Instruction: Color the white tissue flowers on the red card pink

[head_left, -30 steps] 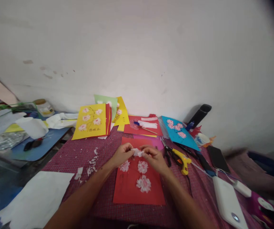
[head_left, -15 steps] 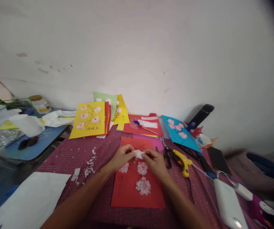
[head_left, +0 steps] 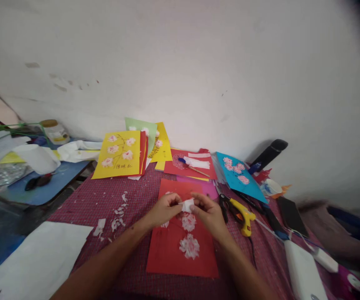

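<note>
Between both hands, above a red sheet of paper (head_left: 167, 260), is a small piece of white tissue paper (head_left: 187, 205). My left hand (head_left: 164, 211) pinches its left side with thumb and fingers. On its right side my right hand (head_left: 207, 212) pinches it too, thumb in front. Crumpled white-and-pink paper flowers lie on the red sheet: one paper flower (head_left: 189, 246) shows whole, another (head_left: 189, 222) is just below the fingers, and others are partly covered by my left hand.
To the right lie black-handled scissors (head_left: 223, 208), a yellow glue gun (head_left: 245, 216) and a blue flower card (head_left: 240, 175). Yellow flower cards (head_left: 117, 154) lean at the back left. Paper scraps (head_left: 119, 218) and a white sheet (head_left: 39, 258) are on the left.
The tissue piece looks more folded and compact, and its angle has changed. My fingers have shifted on it. The view has moved slightly.
</note>
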`<state>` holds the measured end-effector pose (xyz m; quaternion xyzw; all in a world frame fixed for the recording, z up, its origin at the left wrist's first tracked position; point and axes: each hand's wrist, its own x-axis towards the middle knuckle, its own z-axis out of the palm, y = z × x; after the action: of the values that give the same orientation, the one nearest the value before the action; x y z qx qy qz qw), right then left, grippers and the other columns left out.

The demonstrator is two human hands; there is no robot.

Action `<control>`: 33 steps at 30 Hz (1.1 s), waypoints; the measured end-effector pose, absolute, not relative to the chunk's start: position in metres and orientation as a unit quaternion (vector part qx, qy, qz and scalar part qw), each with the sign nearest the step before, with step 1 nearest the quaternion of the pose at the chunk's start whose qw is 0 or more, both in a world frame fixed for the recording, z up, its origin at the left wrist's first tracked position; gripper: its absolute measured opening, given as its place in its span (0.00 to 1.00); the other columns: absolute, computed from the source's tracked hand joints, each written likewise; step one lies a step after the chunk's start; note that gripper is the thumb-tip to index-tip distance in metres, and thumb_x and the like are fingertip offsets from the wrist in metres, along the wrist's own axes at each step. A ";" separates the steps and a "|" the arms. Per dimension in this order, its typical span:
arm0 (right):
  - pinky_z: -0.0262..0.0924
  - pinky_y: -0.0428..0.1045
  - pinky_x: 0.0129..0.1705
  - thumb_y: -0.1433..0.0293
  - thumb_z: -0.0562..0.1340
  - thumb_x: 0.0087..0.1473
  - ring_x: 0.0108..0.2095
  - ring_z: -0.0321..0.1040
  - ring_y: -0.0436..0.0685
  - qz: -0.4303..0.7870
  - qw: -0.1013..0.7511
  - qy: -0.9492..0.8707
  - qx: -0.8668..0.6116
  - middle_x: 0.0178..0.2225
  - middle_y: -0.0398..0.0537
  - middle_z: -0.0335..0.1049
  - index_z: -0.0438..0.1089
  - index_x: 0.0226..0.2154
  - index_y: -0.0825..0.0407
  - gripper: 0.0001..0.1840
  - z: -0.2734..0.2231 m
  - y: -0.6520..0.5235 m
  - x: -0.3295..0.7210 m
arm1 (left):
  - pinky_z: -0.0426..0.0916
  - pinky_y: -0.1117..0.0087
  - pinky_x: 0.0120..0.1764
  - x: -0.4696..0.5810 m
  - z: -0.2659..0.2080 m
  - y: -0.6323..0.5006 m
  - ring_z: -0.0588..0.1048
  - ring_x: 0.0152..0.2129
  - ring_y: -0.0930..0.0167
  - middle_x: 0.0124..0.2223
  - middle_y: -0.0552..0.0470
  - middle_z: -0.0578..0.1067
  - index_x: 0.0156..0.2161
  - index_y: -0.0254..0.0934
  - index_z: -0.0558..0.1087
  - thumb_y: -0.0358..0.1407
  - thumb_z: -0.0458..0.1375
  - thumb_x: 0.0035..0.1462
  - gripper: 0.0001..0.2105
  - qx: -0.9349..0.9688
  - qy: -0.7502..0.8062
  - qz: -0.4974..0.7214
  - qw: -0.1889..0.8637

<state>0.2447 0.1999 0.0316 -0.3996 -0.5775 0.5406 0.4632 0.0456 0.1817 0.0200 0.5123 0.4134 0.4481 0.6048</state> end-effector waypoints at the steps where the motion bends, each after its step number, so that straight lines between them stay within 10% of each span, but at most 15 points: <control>1: 0.61 0.47 0.32 0.61 0.76 0.46 0.29 0.64 0.52 0.530 0.460 -0.585 -0.407 0.30 0.41 0.68 0.80 0.45 0.50 0.22 0.031 0.200 0.245 | 0.69 0.72 0.31 0.045 0.021 0.181 0.75 0.23 0.74 0.27 0.55 0.76 0.35 0.36 0.69 0.44 0.64 0.57 0.13 0.520 0.409 0.444 0.604; 13: 0.55 0.47 0.31 0.61 0.72 0.51 0.27 0.58 0.51 0.532 0.382 -0.650 -0.386 0.25 0.40 0.65 0.74 0.26 0.52 0.12 0.038 0.197 0.247 | 0.64 0.75 0.29 0.042 0.024 0.175 0.71 0.24 0.77 0.28 0.56 0.73 0.35 0.35 0.71 0.35 0.61 0.57 0.05 0.600 0.388 0.408 0.568; 33: 0.64 0.50 0.40 0.59 0.71 0.55 0.36 0.71 0.57 0.509 0.401 -0.674 -0.355 0.35 0.47 0.77 0.74 0.28 0.49 0.13 0.043 0.196 0.251 | 0.64 0.75 0.30 0.040 0.033 0.175 0.70 0.25 0.77 0.28 0.56 0.73 0.35 0.35 0.71 0.39 0.63 0.58 0.08 0.604 0.387 0.406 0.566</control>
<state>0.2507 0.1965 0.0427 -0.3548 -0.6743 0.5086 0.4010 0.0398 0.1748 0.0330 0.6041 0.3871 0.4062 0.5658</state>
